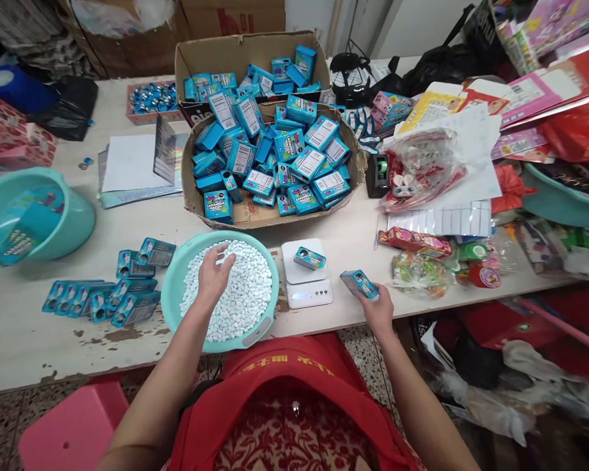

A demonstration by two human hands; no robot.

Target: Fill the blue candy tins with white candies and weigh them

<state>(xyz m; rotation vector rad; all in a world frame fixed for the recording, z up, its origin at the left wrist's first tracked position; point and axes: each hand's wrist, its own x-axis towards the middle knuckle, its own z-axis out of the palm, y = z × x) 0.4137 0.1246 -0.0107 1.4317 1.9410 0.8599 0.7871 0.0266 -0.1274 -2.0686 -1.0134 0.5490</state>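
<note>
Left hand (214, 275) over apparent sweets (243, 288)

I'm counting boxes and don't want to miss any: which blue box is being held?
The blue box in the right hand, to the right of the white scale; the other blue boxes are unheld, including the one on the scale.

Left of centre, the left hand (214, 275) is held at the white candies (250, 281) in a turquoise basin (169, 288), thumb and finger parted, while a blue candy box (358, 285) is gripped by the right hand (380, 311) right of centre. Between them, another blue box (309, 258) is borne by a white digital scale (309, 294). At upper centre, a cardboard carton (357, 171) is filled with "Caramelo Macizo" boxes (289, 145).
</note>
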